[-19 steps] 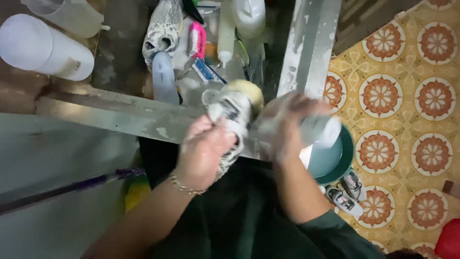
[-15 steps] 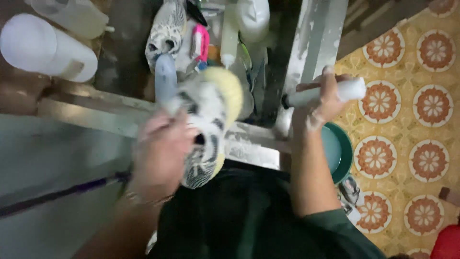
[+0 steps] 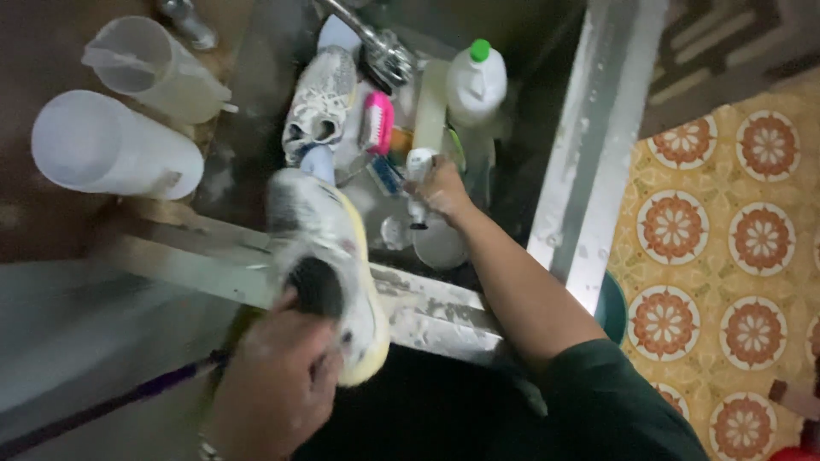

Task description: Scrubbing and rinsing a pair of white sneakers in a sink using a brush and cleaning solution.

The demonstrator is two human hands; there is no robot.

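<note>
Meanwhile, a person is gripping a soapy sneaker over a cluttered sink while reaching in for a small tube.

Left hand (image 3: 273,388) is clamping around the heel of a grey-and-white sneaker with a yellow sole (image 3: 329,265), holding it toe-forward above the metal sink edge (image 3: 427,312); right hand (image 3: 440,188) is closing its fingers on a small white tube-shaped bottle (image 3: 418,166) down inside the sink, just beside a pink scrubbing brush (image 3: 378,122). A second grey-and-white sneaker (image 3: 320,102) is lying in the sink near the metal tap (image 3: 376,43), with a white plastic bottle with a green cap (image 3: 477,81) standing to its right. Two translucent white plastic jugs (image 3: 115,141) are resting on the dark worktop (image 3: 34,51) at left. An orange floral-patterned floor (image 3: 735,230) is showing at right.
</note>
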